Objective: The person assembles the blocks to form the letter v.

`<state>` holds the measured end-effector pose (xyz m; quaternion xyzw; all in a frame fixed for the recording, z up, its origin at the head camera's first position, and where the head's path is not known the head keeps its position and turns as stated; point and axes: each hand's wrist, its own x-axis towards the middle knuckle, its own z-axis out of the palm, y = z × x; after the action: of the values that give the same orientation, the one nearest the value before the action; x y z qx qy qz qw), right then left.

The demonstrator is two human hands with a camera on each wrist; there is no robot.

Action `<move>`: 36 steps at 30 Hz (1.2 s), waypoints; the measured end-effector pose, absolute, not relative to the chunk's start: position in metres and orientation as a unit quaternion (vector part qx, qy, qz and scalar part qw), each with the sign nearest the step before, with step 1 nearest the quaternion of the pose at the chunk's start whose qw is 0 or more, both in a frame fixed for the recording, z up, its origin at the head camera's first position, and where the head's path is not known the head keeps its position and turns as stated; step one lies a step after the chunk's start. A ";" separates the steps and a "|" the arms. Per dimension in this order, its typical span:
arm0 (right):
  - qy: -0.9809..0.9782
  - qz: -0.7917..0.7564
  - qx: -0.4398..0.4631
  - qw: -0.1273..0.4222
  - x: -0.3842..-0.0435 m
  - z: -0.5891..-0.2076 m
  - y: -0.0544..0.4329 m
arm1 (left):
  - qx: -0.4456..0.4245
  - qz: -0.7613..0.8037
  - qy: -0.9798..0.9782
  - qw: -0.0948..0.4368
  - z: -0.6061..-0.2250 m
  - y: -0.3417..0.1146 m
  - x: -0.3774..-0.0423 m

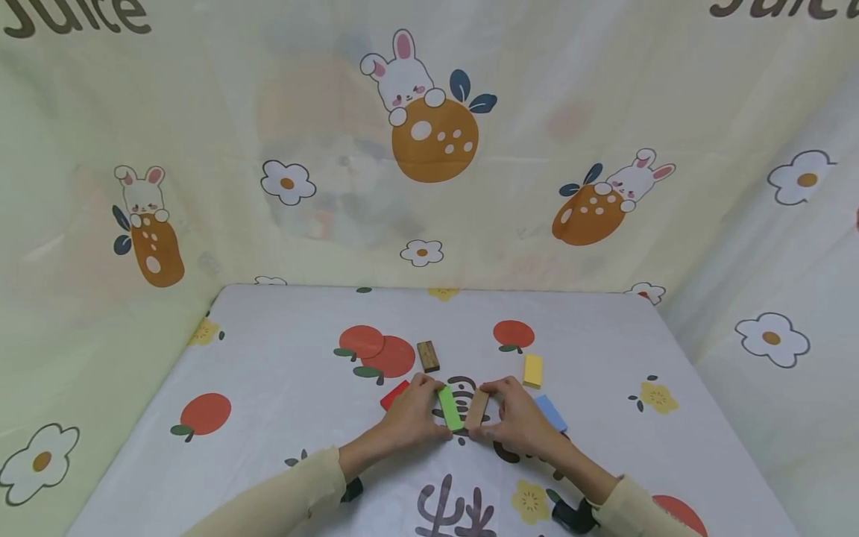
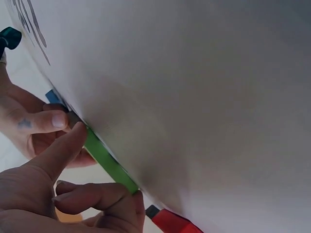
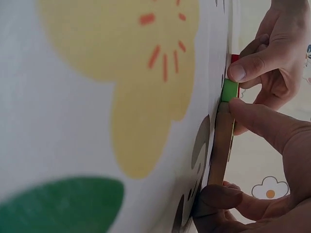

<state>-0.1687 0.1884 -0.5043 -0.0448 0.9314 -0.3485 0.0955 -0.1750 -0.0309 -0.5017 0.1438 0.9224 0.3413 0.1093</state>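
In the head view my left hand pinches a green block by its two ends, thumb at the near end and fingers at the far one. My right hand grips a light brown block the same way, a little to the right. Both blocks lie low over the table, slanting so that their near ends come close together. The left wrist view shows the green block between thumb and finger. From the right wrist, the brown block spans the gap between my thumb and fingers.
A red block sits partly hidden behind my left hand. Farther back is a dark brown block. Beyond my right hand are a yellow block and a blue block. A printed cloth covers the table; a patterned curtain hangs behind.
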 end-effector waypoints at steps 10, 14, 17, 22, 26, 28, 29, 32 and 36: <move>0.935 -0.340 -0.047 0.092 -0.167 -0.505 0.188 | 0.147 0.330 0.926 0.108 -0.502 -0.031 -0.176; 0.935 -0.339 -0.048 0.090 -0.168 -0.505 0.188 | 0.150 0.332 0.925 0.108 -0.500 -0.031 -0.175; 0.936 -0.337 -0.048 0.090 -0.168 -0.506 0.188 | 0.152 0.331 0.925 0.108 -0.500 -0.032 -0.176; 0.937 -0.335 -0.047 0.091 -0.168 -0.506 0.187 | 0.155 0.327 0.926 0.107 -0.501 -0.032 -0.177; 0.936 -0.337 -0.048 0.094 -0.168 -0.505 0.187 | 0.152 0.333 0.924 0.114 -0.502 -0.032 -0.176; 0.935 -0.339 -0.050 0.095 -0.167 -0.505 0.188 | 0.150 0.338 0.922 0.119 -0.503 -0.032 -0.175; 0.934 -0.341 -0.051 0.094 -0.167 -0.504 0.188 | 0.149 0.340 0.920 0.121 -0.503 -0.032 -0.174; 0.931 -0.351 -0.059 0.086 -0.166 -0.502 0.190 | 0.154 0.341 0.920 0.119 -0.502 -0.031 -0.173; 0.924 -0.368 -0.082 0.060 -0.166 -0.499 0.197 | 0.165 0.334 0.922 0.103 -0.501 -0.032 -0.173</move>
<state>-0.1658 0.1969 -0.4992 -0.0820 0.9243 -0.3679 0.0605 -0.1726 -0.0325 -0.5008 0.1648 0.9223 0.3340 0.1027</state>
